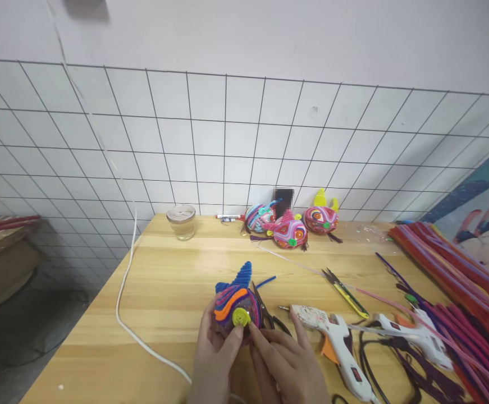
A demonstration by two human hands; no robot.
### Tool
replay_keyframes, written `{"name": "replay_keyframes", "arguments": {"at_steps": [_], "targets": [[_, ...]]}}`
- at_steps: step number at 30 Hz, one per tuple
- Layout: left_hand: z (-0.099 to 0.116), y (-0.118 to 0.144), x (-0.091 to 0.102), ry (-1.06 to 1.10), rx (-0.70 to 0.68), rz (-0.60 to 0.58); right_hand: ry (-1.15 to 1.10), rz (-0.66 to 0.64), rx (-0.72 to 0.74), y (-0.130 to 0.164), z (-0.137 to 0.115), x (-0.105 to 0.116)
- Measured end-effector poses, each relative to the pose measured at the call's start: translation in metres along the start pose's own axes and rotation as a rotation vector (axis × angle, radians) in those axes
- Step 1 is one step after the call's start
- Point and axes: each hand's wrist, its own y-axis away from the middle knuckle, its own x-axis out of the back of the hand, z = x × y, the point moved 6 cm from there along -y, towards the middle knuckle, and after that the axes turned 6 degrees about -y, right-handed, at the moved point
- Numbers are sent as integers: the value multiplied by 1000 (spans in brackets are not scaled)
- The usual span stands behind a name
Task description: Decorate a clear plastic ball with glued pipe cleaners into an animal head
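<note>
The ball (236, 314) sits at 6 o'clock near the table's (168, 292) front edge, its blue ridged horn pointing toward 1 o'clock, which sets its long axis. It is purple, wrapped in orange and blue coils, with a yellow-green spiral facing the camera. The left hand (214, 359) clamps its lower left side; the right hand's (286, 365) fingers press its right side. Scissors (265, 311) lie just beside it at 3 o'clock, a glue gun (337, 342) farther on.

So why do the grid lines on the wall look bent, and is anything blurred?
In the head view, the wide lens bows the black wire grid outward; light is soft and even, with faint shadows; the hands and the purple pipe-cleaner ball are sharp; one small patch behind the finished colourful balls is pixelated.
</note>
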Motion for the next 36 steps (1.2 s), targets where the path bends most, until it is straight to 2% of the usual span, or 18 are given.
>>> {"name": "replay_keyframes", "arguments": {"at_steps": [6,13,24,30,32,36], "targets": [[6,4,-4,9,19,-32,9,9,10,0,-1,1],[2,3,-9,89,57,-140,23,8,13,2,1,2],[-2,-3,-3,70,3,-115,41,13,5,6,4,0],[5,-1,-7,99,28,-124,51,39,20,1,1,5],[6,-1,-9,104,44,-119,70,13,41,-2,0,8],[9,1,-11,110,44,-114,143,-118,127,-5,-4,8]]}}
